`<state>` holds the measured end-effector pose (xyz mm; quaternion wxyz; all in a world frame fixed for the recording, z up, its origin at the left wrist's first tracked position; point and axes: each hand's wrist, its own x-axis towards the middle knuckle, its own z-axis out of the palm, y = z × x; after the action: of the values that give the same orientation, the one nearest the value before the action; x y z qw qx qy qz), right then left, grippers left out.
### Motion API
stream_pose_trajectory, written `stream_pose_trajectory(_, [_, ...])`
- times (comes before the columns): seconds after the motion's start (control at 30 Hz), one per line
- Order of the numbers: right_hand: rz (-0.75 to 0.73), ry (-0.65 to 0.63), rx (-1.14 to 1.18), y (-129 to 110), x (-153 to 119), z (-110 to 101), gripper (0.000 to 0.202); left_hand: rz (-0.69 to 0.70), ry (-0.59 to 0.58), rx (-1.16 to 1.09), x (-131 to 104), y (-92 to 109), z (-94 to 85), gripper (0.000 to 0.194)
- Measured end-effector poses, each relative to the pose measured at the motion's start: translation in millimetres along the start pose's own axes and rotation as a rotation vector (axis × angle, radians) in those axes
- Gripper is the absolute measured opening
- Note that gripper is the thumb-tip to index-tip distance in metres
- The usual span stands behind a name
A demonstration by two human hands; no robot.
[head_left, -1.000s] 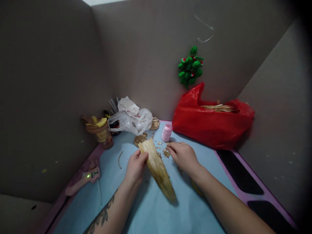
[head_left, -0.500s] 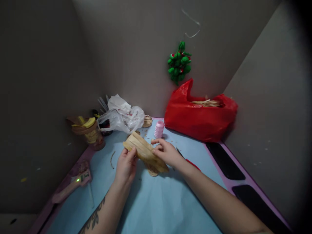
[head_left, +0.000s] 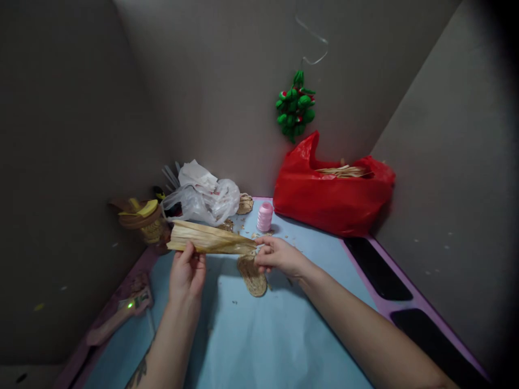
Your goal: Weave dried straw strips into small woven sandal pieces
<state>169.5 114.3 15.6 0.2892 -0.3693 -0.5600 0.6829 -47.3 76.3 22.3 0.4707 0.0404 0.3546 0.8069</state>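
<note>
A long, pale yellow corn husk (head_left: 211,237) is stretched nearly level above the table. My left hand (head_left: 187,273) grips its wide end, thumb on the near face. My right hand (head_left: 279,255) pinches the narrow, darker tip between thumb and fingers. Below the husk, partly covered by it, a woven sole-shaped piece (head_left: 253,276) lies flat on the blue table cover (head_left: 251,335). A pink spool of thread (head_left: 265,217) stands upright just beyond my right hand.
A red bag (head_left: 332,200) with dry husks inside stands at the back right. At the back left sit a white plastic bag (head_left: 206,200) and a brown pot (head_left: 141,219). A pink glue gun (head_left: 121,313) with a lit green light lies at the left edge.
The husk has swung from a slant to nearly level, moving left and uncovering the woven piece. My left hand has moved left; my right hand now pinches the tip.
</note>
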Motion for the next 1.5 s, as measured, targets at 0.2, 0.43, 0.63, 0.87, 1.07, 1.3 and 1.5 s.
stream_pose_trajectory(0.2, [-0.264, 0.507, -0.450, -22, -6, -39, 0.032, 0.011, 0.004, 0.012, 3, 3, -1.5, 0.022])
stream_pose_trajectory(0.43, [-0.176, 0.576, -1.268, -42, -31, -65, 0.036, -0.134, -0.158, 0.283, -23, -16, 3.7, 0.017])
stream_pose_trajectory(0.63, [-0.171, 0.445, -1.367, -41, -28, -47, 0.025, -0.004, -0.178, 0.307, -22, -10, 5.2, 0.024])
stream_pose_trajectory(0.87, [-0.269, 0.107, -1.333, -7, -4, -1, 0.021, 0.224, 0.081, 0.016, 14, 37, -2.4, 0.021])
stream_pose_trajectory(1.07, [-0.333, 0.019, -1.478, -1, 23, 18, 0.020, 0.211, 0.042, -0.015, 13, 53, -8.1, 0.023])
stream_pose_trajectory(1.3, [-0.490, -0.076, -1.239, -50, 22, 39, 0.013, 0.225, 0.003, -0.127, 2, 64, -5.1, 0.018])
stream_pose_trajectory(1.5, [-0.418, -0.041, -0.971, -29, 64, 72, 0.010, 0.215, 0.023, -0.143, -4, 67, -4.2, 0.022])
